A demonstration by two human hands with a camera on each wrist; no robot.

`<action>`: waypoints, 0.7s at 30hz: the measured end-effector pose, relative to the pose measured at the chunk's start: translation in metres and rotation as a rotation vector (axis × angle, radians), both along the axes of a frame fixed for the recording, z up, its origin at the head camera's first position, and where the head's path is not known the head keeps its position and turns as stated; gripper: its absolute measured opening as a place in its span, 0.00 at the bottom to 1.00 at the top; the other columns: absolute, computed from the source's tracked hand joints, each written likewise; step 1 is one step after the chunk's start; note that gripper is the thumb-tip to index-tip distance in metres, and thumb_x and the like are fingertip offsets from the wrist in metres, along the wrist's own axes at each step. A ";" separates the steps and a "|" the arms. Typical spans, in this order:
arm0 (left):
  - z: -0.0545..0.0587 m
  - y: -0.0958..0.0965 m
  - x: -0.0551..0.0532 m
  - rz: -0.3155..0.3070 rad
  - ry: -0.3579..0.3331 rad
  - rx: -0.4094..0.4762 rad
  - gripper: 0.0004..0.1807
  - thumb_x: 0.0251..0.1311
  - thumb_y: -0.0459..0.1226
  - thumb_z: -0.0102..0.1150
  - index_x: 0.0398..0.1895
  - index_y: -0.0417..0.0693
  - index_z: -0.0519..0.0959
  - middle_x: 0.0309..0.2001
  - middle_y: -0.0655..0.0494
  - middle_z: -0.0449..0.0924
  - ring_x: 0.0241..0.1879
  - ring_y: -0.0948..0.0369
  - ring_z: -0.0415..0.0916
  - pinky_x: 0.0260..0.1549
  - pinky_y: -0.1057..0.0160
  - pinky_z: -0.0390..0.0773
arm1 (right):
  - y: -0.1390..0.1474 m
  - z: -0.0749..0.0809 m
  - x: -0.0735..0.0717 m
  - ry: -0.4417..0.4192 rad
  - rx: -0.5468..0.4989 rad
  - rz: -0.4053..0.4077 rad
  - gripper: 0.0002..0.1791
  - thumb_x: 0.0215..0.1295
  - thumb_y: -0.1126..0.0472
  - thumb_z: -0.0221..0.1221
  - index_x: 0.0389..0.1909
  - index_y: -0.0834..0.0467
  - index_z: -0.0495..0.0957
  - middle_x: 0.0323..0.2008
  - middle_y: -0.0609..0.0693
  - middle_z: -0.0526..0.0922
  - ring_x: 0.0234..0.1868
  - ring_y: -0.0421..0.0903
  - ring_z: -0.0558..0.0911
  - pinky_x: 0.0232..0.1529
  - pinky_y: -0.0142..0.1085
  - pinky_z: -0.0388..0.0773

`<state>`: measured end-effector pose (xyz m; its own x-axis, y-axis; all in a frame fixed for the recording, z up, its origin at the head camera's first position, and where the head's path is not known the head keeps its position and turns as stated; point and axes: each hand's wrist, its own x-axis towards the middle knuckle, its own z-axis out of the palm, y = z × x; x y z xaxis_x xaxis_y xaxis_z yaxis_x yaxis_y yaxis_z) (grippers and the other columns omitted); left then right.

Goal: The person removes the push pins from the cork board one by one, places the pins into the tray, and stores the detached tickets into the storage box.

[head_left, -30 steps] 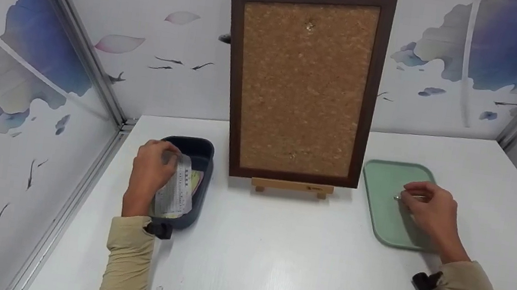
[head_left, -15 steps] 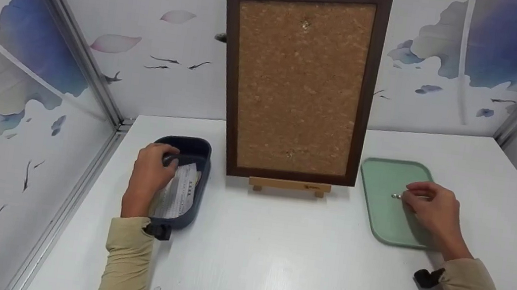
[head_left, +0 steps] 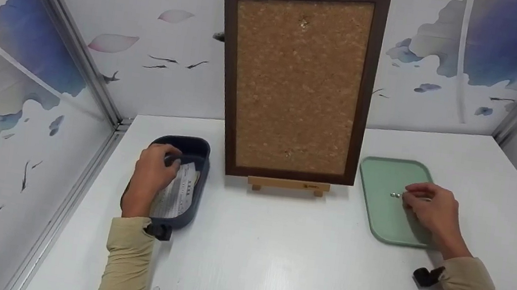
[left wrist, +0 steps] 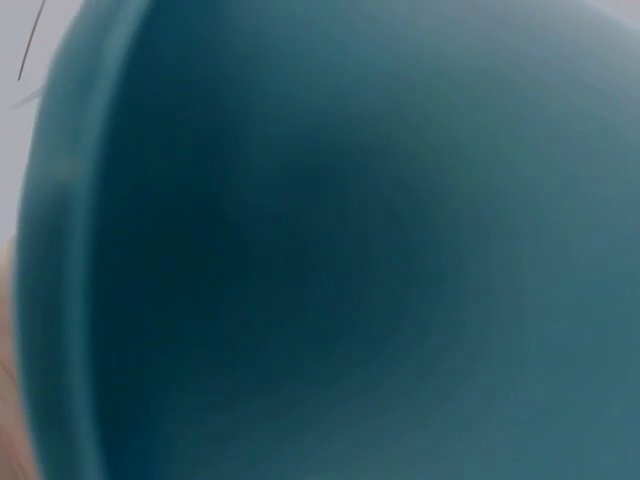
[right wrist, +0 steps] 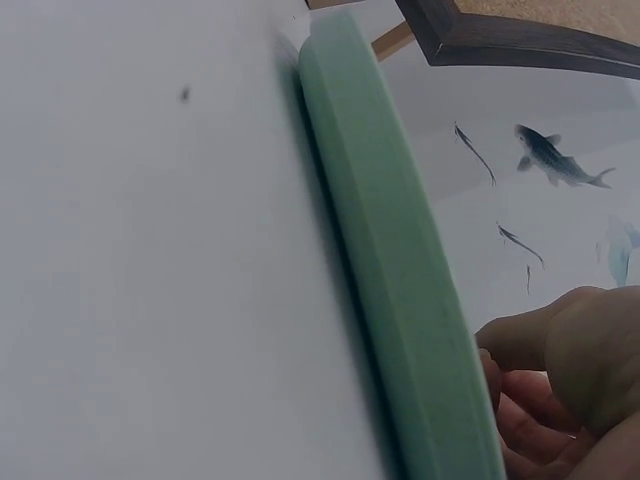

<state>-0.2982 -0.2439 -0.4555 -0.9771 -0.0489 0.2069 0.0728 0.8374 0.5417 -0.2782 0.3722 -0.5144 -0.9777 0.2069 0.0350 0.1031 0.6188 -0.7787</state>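
In the head view my left hand (head_left: 153, 171) is over a dark blue box (head_left: 196, 206), thumb and forefinger bent near its top left part. A printed, partly see-through card (head_left: 181, 192) lies in the box below the fingers. Whether anything is between those fingertips is not clear. My right hand (head_left: 431, 211) is over a pale green tray (head_left: 387, 174), fingers curled, thumb and forefinger tips close together. Tiny shiny silvery pieces (head_left: 395, 195) show just left of these fingertips. In the right wrist view the tray's rim (right wrist: 390, 250) hides part of the hand (right wrist: 570, 390).
A dark-framed cork board (head_left: 298, 90) stands on a small wooden easel (head_left: 289, 184) between box and tray, a silvery spot near its top and another near its bottom. Painted panels (head_left: 170, 93) wall in the white table (head_left: 264, 250). The blue box wall (left wrist: 350, 250) fills the left wrist view.
The card by my left fingers has gone from raised and tilted to lying lower in the box. My right hand has shifted slightly right over the tray, showing more of the silvery pieces.
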 end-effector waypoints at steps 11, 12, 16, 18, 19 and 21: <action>-0.003 0.003 0.000 -0.041 0.039 -0.013 0.15 0.73 0.33 0.63 0.58 0.37 0.85 0.62 0.35 0.83 0.67 0.39 0.76 0.70 0.39 0.73 | -0.002 -0.001 0.001 -0.020 -0.036 -0.025 0.18 0.76 0.55 0.64 0.58 0.62 0.85 0.48 0.58 0.90 0.33 0.32 0.86 0.33 0.27 0.82; -0.003 0.004 0.000 -0.048 0.048 -0.013 0.15 0.73 0.32 0.63 0.58 0.36 0.85 0.61 0.35 0.83 0.67 0.39 0.77 0.70 0.39 0.73 | -0.002 -0.001 0.000 -0.025 -0.037 -0.027 0.18 0.76 0.55 0.64 0.58 0.62 0.85 0.48 0.57 0.90 0.33 0.31 0.86 0.33 0.27 0.82; -0.001 0.007 -0.001 -0.067 0.071 0.007 0.14 0.73 0.32 0.63 0.58 0.36 0.85 0.62 0.35 0.82 0.67 0.39 0.76 0.70 0.39 0.73 | -0.001 0.000 -0.001 -0.034 -0.068 -0.043 0.18 0.77 0.56 0.62 0.59 0.62 0.84 0.49 0.58 0.89 0.34 0.32 0.87 0.34 0.28 0.84; 0.001 0.009 -0.002 -0.067 0.086 0.025 0.15 0.74 0.32 0.63 0.59 0.36 0.85 0.65 0.35 0.80 0.69 0.39 0.75 0.70 0.39 0.73 | -0.002 0.000 -0.001 -0.020 -0.079 -0.062 0.18 0.77 0.57 0.61 0.60 0.62 0.84 0.50 0.59 0.88 0.33 0.33 0.87 0.34 0.27 0.84; 0.002 0.011 -0.002 -0.064 0.099 0.034 0.14 0.75 0.32 0.62 0.59 0.36 0.85 0.66 0.35 0.79 0.69 0.39 0.75 0.70 0.40 0.73 | -0.002 0.000 -0.001 -0.004 -0.078 -0.071 0.18 0.77 0.57 0.61 0.60 0.62 0.84 0.51 0.60 0.88 0.33 0.33 0.87 0.34 0.27 0.84; 0.006 0.016 -0.004 -0.057 0.150 0.047 0.14 0.75 0.32 0.62 0.58 0.37 0.85 0.67 0.36 0.78 0.69 0.40 0.76 0.70 0.41 0.75 | -0.004 0.002 0.000 0.037 -0.068 -0.084 0.18 0.78 0.56 0.59 0.60 0.62 0.83 0.51 0.62 0.88 0.33 0.34 0.88 0.33 0.26 0.83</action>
